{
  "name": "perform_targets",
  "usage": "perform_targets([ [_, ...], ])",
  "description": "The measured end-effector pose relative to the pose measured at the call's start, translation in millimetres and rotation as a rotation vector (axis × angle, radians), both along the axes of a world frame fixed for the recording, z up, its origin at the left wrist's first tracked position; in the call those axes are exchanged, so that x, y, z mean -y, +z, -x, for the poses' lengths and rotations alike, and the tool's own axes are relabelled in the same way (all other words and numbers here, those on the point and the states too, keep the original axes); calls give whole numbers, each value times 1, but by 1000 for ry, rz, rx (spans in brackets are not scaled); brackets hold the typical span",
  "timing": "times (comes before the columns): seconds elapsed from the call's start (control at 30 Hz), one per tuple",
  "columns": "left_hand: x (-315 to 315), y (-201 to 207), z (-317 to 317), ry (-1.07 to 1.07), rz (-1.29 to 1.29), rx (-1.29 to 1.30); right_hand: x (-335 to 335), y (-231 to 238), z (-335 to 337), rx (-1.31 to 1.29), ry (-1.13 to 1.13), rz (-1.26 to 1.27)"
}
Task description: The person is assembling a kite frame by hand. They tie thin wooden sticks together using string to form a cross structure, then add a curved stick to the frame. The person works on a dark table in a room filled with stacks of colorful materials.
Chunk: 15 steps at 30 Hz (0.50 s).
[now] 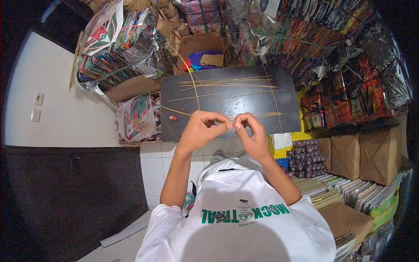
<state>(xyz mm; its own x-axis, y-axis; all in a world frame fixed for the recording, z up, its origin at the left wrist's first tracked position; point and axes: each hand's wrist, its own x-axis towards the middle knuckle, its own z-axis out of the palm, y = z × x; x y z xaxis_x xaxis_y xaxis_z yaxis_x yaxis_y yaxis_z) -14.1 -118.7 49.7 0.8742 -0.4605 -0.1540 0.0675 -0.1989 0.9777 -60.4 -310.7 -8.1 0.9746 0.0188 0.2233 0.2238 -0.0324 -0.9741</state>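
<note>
Over the near edge of the dark table (227,102), my left hand (205,129) and my right hand (253,135) meet, thumbs and forefingers pinched tip to tip. Whatever lies between the fingertips is too fine to make out. A thin bent stick (192,74) arcs down from the far left to behind my left hand. Several thin bamboo-like sticks (227,83) lie loosely crossed on the tabletop, and more sticks (268,115) lie just beyond my right hand. Near the table's left edge sits a small orange-and-white spool (173,118).
Wrapped stacks of colourful sheets (118,48) are piled at the far left, beside an open cardboard box (200,46). More bundles (314,39) rise at the far right. Small dark boxes (307,157) and brown cartons (366,150) stand to the right. A kite-like patterned sheet (137,118) lies left of the table.
</note>
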Motion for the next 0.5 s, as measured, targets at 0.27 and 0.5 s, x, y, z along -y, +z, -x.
perform_targets([
  [0.27,0,-5,2,54,-26,82,0,11,3,98,-26,133],
  [0.5,1,8,5,90,-88,108,0,11,5,97,-19,152],
])
